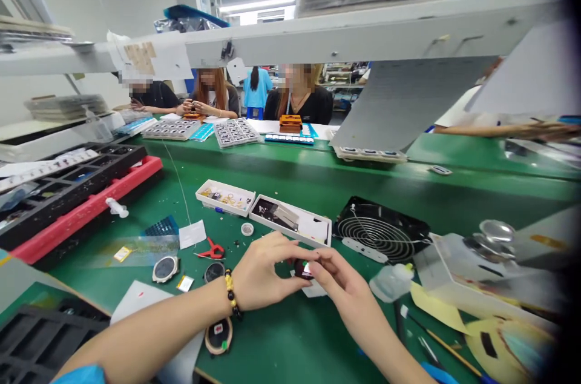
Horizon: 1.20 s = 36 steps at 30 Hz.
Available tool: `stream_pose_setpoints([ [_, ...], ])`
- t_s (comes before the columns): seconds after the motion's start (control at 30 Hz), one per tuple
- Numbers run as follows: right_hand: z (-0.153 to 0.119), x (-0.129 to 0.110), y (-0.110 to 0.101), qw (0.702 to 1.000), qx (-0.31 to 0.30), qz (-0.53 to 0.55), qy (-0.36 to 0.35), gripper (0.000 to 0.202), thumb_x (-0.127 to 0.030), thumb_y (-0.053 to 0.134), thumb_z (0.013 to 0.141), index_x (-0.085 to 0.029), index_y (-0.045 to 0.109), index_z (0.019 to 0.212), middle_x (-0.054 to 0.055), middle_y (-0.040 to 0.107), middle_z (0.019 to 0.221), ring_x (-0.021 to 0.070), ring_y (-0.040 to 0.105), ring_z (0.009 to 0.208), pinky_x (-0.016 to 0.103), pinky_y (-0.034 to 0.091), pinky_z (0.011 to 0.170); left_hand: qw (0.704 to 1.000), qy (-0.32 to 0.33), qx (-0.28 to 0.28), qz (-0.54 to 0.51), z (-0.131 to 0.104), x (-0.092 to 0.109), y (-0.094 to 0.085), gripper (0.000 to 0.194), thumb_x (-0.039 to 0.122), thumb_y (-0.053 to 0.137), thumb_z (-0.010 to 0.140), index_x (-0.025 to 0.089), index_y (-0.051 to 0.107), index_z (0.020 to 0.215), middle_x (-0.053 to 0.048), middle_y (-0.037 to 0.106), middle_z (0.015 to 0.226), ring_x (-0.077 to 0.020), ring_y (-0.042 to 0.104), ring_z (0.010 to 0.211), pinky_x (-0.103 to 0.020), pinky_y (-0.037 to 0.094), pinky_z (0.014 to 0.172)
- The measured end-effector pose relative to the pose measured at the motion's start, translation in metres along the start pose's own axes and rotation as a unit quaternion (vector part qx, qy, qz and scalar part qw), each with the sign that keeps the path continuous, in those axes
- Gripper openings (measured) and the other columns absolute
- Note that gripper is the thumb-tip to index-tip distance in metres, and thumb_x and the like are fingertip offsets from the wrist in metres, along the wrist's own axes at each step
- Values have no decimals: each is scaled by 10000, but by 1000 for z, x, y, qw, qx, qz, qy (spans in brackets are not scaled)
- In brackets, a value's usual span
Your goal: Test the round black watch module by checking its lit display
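Pinching dark round part [300, 268] between left hand [263, 270] and right hand [348, 287], partly hidden by fingers [291, 251]; noting white tray [263, 220] beyond, black fan [384, 230] and bottle [390, 283] to right.

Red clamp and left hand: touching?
Apart. The head view shows a strip of green bench between the red clamp and the left hand.
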State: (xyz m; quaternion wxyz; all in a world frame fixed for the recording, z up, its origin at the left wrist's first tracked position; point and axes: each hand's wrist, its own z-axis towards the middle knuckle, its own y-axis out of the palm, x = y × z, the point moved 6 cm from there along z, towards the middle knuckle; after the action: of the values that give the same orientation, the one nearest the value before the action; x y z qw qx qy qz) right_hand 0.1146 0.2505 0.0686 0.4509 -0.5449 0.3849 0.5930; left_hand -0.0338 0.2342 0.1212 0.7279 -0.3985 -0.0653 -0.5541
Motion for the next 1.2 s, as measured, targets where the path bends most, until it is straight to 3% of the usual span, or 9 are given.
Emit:
stream_pose_setpoints([
  [0.2,3,8,8,1000,-3,-15,-7,330,-515,755,820,-246,668,990,32,713,995,233,651,890,340,538,796,998,56,-15,27,0,4,9,296,81,677,802,199,738,1066,-42,768,898,-176,672,824,-357,593,905],
  [0.53,2,-6,10,1000,17,-18,-18,366,-573,777,769,-228,665,818,10,691,797,222,650,770,316,539,679,996,76,-2,53,-4,9,11,324,101,633,830,217,706,1124,-39,764,882,-180,702,841,-377,593,945],
  [0.63,3,-6,13,1000,-2,19,14,421,-604,794,738,-233,689,908,36,742,893,255,693,853,368,581,781,999,31,-2,33,-2,3,7,345,106,686,795,233,743,1111,-31,761,873,-178,672,809,-364,595,891],
  [0.73,1,-4,15,993,-35,89,66,506,-642,718,811,-238,704,1114,78,781,1023,282,725,961,443,567,930,996,-82,2,-18,0,-8,1,357,190,820,738,225,778,1091,-30,733,817,-166,647,737,-321,584,780],
  [0.87,-5,-5,14,971,-76,202,99,562,-665,586,895,-244,691,1253,115,786,1139,313,727,1071,504,526,1018,967,-224,-13,-124,-1,-20,1,474,225,900,641,189,779,1097,-65,749,950,-160,664,750,-298,572,753],
  [1.03,-6,-2,9,974,-84,191,83,535,-575,670,880,-257,679,1309,111,755,1238,321,701,1153,516,519,1055,947,-262,-33,-185,-1,-25,6,520,241,909,619,152,763,1110,-61,759,888,-148,647,729,-289,566,756],
  [1.2,-3,-6,9,988,-81,116,57,555,-593,751,811,-249,711,1245,89,795,1076,297,740,1009,466,581,978,951,-255,-43,-170,0,-23,8,481,196,884,624,152,770,1089,-63,750,898,-152,639,753,-285,568,753],
])
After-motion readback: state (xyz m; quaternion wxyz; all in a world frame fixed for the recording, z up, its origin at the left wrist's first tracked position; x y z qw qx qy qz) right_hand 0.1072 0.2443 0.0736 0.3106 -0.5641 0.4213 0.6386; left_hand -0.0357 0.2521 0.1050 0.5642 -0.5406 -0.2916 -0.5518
